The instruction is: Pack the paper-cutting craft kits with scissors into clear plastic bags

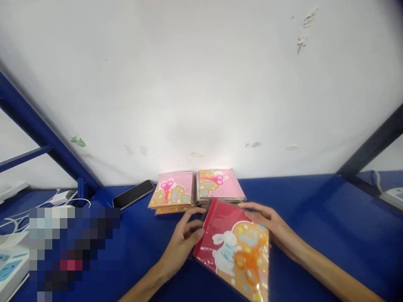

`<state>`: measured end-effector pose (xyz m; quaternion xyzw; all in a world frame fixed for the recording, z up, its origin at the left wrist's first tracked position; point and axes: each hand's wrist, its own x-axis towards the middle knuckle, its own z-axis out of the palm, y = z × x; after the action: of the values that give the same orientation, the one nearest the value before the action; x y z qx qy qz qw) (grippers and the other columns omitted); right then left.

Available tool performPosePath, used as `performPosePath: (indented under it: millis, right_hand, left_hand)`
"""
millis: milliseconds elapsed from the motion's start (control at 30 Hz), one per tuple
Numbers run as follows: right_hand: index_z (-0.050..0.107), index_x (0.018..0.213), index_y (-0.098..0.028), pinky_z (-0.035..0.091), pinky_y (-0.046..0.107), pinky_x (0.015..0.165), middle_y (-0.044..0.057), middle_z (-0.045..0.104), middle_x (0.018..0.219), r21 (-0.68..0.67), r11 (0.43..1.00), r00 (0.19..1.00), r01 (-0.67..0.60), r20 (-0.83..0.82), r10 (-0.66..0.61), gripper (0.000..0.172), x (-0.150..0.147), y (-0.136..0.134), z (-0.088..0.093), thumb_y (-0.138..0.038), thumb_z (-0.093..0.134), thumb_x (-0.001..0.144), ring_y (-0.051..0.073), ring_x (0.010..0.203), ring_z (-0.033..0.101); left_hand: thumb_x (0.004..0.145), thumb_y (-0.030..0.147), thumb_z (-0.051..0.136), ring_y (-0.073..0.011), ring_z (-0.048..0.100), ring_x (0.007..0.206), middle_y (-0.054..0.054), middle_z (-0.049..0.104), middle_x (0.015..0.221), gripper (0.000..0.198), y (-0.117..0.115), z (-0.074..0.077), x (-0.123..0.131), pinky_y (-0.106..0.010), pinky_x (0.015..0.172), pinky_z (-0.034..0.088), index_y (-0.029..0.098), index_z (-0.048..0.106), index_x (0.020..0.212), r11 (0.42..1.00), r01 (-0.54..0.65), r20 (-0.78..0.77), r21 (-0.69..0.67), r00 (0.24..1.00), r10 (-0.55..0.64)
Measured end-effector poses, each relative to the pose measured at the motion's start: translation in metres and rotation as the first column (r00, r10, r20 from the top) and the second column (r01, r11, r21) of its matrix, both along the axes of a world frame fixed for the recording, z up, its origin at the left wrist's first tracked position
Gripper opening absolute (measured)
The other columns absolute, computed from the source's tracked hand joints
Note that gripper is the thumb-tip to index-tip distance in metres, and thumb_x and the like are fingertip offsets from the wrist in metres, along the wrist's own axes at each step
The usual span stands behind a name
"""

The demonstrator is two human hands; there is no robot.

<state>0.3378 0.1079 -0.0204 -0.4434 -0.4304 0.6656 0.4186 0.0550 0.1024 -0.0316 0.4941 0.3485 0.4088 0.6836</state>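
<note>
a flat red and orange packet (234,251), sealed in glossy clear film and printed with a white rabbit and orange scissors, is held tilted between both hands above the near part of the blue desk (317,214). the left hand (181,247) has its fingers (197,235) half curled against the packet's left edge, while the right hand (270,224) reaches over its far right edge, fingers (256,213) spread on the film. they seem to grip it from both sides, though how firmly cannot be told. it looks light and fairly stiff, but the film may be slippery, so opposite edges look the surest hold. beyond it lie two stacks of pink packets (171,191) and, further left, a black smartphone (134,194).
</note>
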Motion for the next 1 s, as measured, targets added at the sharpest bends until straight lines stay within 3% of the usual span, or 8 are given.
performPosePath:
  millis: [67,200,333,467,567,667,833,1000]
  right_hand:
    - [0.07,0.127,-0.022,0.057,0.046,0.091,0.012,0.079,0.112,-0.003,1.0,0.999,0.031,-0.027,-0.031,0.057,-0.001,-0.005,0.006,-0.059,0.075,0.085,0.032,0.102,0.075]
    - [0.067,0.13,-0.018,0.055,0.05,0.1,0.014,0.077,0.119,-0.073,0.987,0.985,-0.145,-0.108,0.136,0.061,-0.016,-0.023,0.016,-0.057,0.076,0.084,0.034,0.109,0.073]
    - [0.062,0.135,-0.02,0.051,0.053,0.107,0.013,0.073,0.129,-0.011,0.989,0.982,-0.15,-0.121,0.147,0.064,-0.028,-0.033,0.019,-0.044,0.084,0.08,0.034,0.117,0.07]
    - [0.063,0.129,-0.02,0.054,0.052,0.102,0.013,0.075,0.125,-0.002,0.986,0.979,-0.168,-0.118,0.166,0.06,-0.021,-0.03,0.013,-0.04,0.087,0.078,0.034,0.111,0.073]
    - [0.063,0.127,-0.019,0.056,0.051,0.099,0.013,0.076,0.123,0.0,0.985,0.976,-0.175,-0.135,0.173,0.058,-0.017,-0.027,0.007,-0.04,0.087,0.078,0.034,0.108,0.074]
    - [0.062,0.129,-0.019,0.055,0.051,0.101,0.013,0.075,0.125,0.015,0.98,0.968,-0.199,-0.154,0.199,0.058,-0.018,-0.027,0.003,-0.037,0.086,0.079,0.034,0.111,0.073]
    - [0.063,0.13,-0.016,0.055,0.052,0.101,0.015,0.076,0.123,-0.014,0.973,0.96,-0.23,-0.165,0.225,0.057,-0.021,-0.027,0.004,-0.032,0.085,0.081,0.034,0.11,0.073]
    - [0.067,0.125,-0.015,0.056,0.048,0.1,0.015,0.077,0.119,-0.051,0.964,0.958,-0.26,-0.138,0.251,0.053,-0.018,-0.026,0.008,-0.035,0.085,0.08,0.032,0.105,0.075]
  left_hand:
    - [0.086,0.043,0.078,-0.0192,0.073,0.083,-0.004,0.072,0.1,0.053,-0.002,0.004,0.002,-0.027,0.071,0.056,0.026,0.05,0.128,0.998,-0.061,0.006,-0.003,0.998,0.061]
    - [0.087,0.043,0.077,-0.0239,0.075,0.092,-0.009,0.074,0.11,0.051,-0.009,0.009,0.005,-0.031,0.075,0.059,0.023,0.051,0.126,0.986,-0.167,-0.01,0.021,0.986,0.167]
    - [0.087,0.041,0.077,-0.027,0.075,0.095,-0.011,0.075,0.112,0.059,-0.012,0.01,0.005,-0.032,0.077,0.06,0.022,0.048,0.135,0.984,-0.174,-0.002,0.025,0.985,0.174]
    - [0.089,0.037,0.073,-0.0256,0.076,0.091,-0.009,0.077,0.108,0.06,-0.016,0.014,0.005,-0.031,0.077,0.057,0.023,0.048,0.142,0.983,-0.177,0.042,-0.054,0.983,0.179]
    - [0.086,0.037,0.074,-0.0232,0.075,0.082,-0.007,0.078,0.102,0.048,-0.017,0.015,0.007,-0.028,0.069,0.055,0.023,0.059,0.129,0.98,-0.188,-0.003,-0.068,0.982,0.188]
    - [0.084,0.041,0.075,-0.0232,0.074,0.085,-0.006,0.078,0.102,0.032,-0.017,0.012,0.006,-0.028,0.072,0.054,0.019,0.073,0.106,0.987,-0.16,-0.058,-0.025,0.986,0.159]
    - [0.084,0.057,0.072,-0.0193,0.069,0.07,-0.007,0.077,0.083,0.044,-0.014,0.005,-0.001,-0.025,0.062,0.048,0.015,0.078,0.097,0.987,-0.111,-0.109,-0.113,0.989,0.099]
    - [0.084,0.061,0.07,-0.0188,0.069,0.065,-0.009,0.076,0.076,0.051,-0.01,0.007,-0.001,-0.024,0.06,0.048,0.012,0.077,0.093,0.995,-0.027,-0.185,-0.092,0.983,0.01]
